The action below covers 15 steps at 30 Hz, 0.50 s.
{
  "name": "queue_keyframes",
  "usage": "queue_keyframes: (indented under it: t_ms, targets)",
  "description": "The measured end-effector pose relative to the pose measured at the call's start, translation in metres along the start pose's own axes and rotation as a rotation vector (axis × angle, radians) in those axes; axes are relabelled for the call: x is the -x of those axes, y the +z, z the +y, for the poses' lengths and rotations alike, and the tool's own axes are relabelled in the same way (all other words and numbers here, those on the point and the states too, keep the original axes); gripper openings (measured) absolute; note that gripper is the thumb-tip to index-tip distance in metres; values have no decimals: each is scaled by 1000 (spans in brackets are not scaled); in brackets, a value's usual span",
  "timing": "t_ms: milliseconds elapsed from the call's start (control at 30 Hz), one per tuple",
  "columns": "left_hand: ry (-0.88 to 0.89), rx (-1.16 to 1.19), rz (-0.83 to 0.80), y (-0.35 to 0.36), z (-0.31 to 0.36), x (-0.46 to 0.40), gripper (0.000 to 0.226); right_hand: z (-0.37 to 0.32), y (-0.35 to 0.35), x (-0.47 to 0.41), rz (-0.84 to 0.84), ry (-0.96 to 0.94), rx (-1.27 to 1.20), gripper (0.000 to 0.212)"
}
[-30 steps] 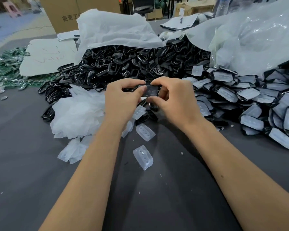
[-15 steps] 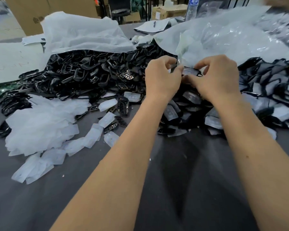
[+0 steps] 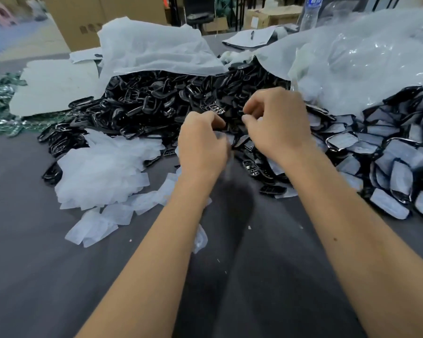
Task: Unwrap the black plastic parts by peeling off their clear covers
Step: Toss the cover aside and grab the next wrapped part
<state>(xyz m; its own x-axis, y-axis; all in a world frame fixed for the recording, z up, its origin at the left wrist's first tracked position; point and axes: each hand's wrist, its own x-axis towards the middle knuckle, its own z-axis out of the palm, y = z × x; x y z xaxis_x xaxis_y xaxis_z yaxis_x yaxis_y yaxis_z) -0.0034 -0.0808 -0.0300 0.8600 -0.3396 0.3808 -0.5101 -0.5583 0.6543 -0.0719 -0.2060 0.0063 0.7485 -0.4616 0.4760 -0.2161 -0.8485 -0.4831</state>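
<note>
Left hand: the left hand sits at frame centre, its fingers curled inward; a pale blurred scrap of clear cover shows at its right edge, but I cannot tell whether the fingers are clamped on it.
Right hand: the right hand hangs just right of it, fingers bent and thumb near the forefinger; motion blur hides whether anything is pinched between them.
Black parts: a big heap of bare black plastic parts, glossy, rounded frames with slotted openings, fills the upper middle of the frame, just beyond both hands.
Wrapped parts: at the right of the frame lies a spread of still-covered parts, each a black rim under a cloudy film.
Peeled covers: a mound of peeled covers, frosted, thin and rounded-rectangular, lies at centre left, with stray ones trailing toward the left forearm.
Bags: a white bag gapes at the upper centre with black parts spilling from its mouth; a crinkled clear plastic bag bulges at the upper right.
Surface: the surface is dark grey and matte, flecked with tiny white bits.
Background: a brown cardboard box stands at the upper left, green circuit boards lie at the left edge, and a clear bottle stands at the top right.
</note>
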Motion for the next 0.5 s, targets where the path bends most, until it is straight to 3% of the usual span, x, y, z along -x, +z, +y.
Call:
queue_keyframes:
  t_ms: [67, 167, 500]
  targets:
    - [-32, -137, -67, -11, -21, 3, 30, -10, 19, 0, -97, -36, 29, 22]
    - [-89, -119, -100, -26, -47, 4, 40, -22, 43, -4, -157, -93, 123, 34]
    - [-155, -32, 20, -31, -72, 2, 20, -33, 81, -34, -259, -159, 307, 32]
